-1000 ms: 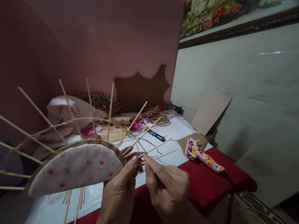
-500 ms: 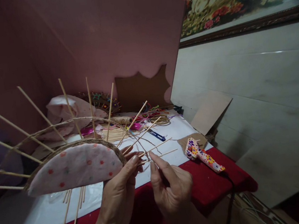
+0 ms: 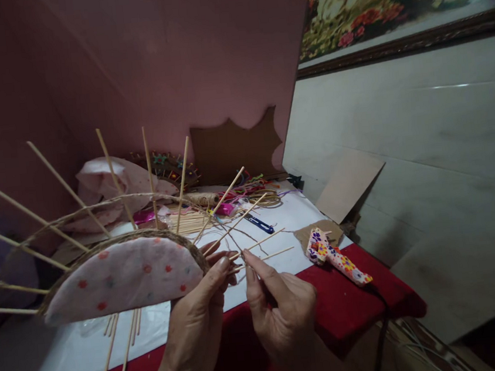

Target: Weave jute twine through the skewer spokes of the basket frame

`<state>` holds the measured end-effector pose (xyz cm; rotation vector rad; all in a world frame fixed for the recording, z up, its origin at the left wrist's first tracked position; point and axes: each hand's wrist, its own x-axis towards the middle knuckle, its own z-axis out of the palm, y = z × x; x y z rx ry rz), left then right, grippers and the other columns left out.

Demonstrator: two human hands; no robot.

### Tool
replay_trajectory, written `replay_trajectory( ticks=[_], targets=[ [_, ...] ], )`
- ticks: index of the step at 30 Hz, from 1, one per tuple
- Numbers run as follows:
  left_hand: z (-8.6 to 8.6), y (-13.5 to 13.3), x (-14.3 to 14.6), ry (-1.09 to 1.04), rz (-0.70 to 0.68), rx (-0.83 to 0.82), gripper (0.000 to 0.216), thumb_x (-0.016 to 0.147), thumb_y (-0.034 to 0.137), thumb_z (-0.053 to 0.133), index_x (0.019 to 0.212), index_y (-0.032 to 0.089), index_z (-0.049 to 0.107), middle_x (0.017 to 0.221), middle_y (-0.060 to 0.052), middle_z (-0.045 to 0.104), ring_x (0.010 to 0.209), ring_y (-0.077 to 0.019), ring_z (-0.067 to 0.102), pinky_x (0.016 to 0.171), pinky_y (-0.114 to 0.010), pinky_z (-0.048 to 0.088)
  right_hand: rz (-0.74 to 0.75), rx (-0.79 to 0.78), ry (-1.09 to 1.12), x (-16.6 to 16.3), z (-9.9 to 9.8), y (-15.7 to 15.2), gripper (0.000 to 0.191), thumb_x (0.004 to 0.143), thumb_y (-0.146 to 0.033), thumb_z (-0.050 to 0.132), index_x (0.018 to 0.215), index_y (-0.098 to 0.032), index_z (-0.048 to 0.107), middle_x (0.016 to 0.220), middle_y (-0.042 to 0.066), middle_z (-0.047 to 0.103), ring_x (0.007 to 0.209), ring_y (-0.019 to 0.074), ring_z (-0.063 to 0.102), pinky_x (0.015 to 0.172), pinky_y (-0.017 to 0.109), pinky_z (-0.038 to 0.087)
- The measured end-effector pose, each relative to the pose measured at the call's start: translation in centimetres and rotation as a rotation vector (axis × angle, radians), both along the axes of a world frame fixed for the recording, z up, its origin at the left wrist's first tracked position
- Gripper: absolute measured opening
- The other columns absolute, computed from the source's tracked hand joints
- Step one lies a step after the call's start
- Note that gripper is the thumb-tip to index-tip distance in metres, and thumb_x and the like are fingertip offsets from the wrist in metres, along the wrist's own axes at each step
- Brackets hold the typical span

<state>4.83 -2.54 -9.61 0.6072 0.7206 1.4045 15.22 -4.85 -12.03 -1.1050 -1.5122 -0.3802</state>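
A half-round piece covered in pale dotted fabric has thin wooden sticks fanning out from its twine-wrapped curved edge. Jute twine runs in an arc from stick to stick. My left hand is closed at the right end of the piece, its thumb and fingers pinching the lowest sticks near their base. Close beside it, the thumb and forefinger of my right hand pinch the twine where it meets these sticks. Part of the twine is hidden by my fingertips.
A flower-patterned glue gun lies on cardboard and red cloth at right. Behind the piece are a blue utility knife, scissors, a twine spool and a stick bundle. Loose sticks lie at the front left.
My right hand has shifted slightly left, bringing its pinched fingertips closer to my left hand. The fabric piece and left hand are nearly still.
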Motion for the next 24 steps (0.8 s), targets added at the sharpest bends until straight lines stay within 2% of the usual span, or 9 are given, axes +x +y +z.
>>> replay_trajectory(
  ticks=[6, 11, 14, 19, 24],
  targets=[
    [-0.03, 0.05, -0.05, -0.019, -0.006, -0.021, 0.037, 0.066, 0.012, 0.071, 0.102, 0.016, 0.062, 0.093, -0.005, 0.065, 0.081, -0.0129, 0.061, 0.067, -0.020, 0.050, 0.014, 0.019, 0.054, 0.19, -0.14, -0.35, 0.033, 0.080, -0.008, 0.053, 0.113, -0.011, 0.058, 0.070, 0.006, 0.069, 0.050, 0.0098, 0.057, 0.048, 0.021, 0.042],
    [-0.01, 0.05, -0.08, -0.039, -0.010, -0.025, 0.041, 0.065, 0.011, 0.071, 0.105, 0.016, 0.062, 0.091, -0.005, 0.066, 0.081, -0.0129, 0.062, 0.068, -0.020, 0.050, 0.021, -0.056, 0.146, 0.14, -0.24, -0.49, 0.030, 0.080, -0.012, 0.053, 0.110, -0.011, 0.059, 0.063, 0.003, 0.066, 0.045, 0.0090, 0.054, 0.043, 0.019, 0.041],
    [0.00, 0.16, 0.00, -0.033, -0.003, -0.021, 0.041, 0.065, 0.011, 0.071, 0.105, 0.017, 0.062, 0.090, -0.004, 0.067, 0.078, -0.0121, 0.062, 0.066, -0.019, 0.050, 0.063, -0.080, 0.177, 0.00, -0.17, -0.56, 0.030, 0.081, -0.013, 0.052, 0.110, -0.011, 0.059, 0.069, 0.005, 0.068, 0.048, 0.0095, 0.058, 0.047, 0.019, 0.045],
    [0.05, 0.19, 0.00, -0.026, 0.003, 0.002, 0.043, 0.066, 0.010, 0.070, 0.107, 0.018, 0.061, 0.090, -0.004, 0.066, 0.079, -0.0132, 0.062, 0.064, -0.020, 0.050, 0.146, -0.160, 0.227, -0.27, 0.26, -0.81, 0.030, 0.082, -0.013, 0.051, 0.111, -0.011, 0.058, 0.063, 0.002, 0.066, 0.047, 0.0090, 0.057, 0.048, 0.018, 0.046],
    [0.10, 0.00, -0.02, -0.006, -0.002, -0.004, 0.040, 0.066, 0.012, 0.071, 0.105, 0.018, 0.061, 0.094, -0.005, 0.065, 0.082, -0.0136, 0.061, 0.067, -0.020, 0.051, 0.121, -0.093, 0.141, -0.40, 0.51, -0.51, 0.029, 0.081, -0.010, 0.052, 0.109, -0.010, 0.059, 0.067, 0.004, 0.068, 0.049, 0.0104, 0.058, 0.052, 0.021, 0.048]
  ],
)
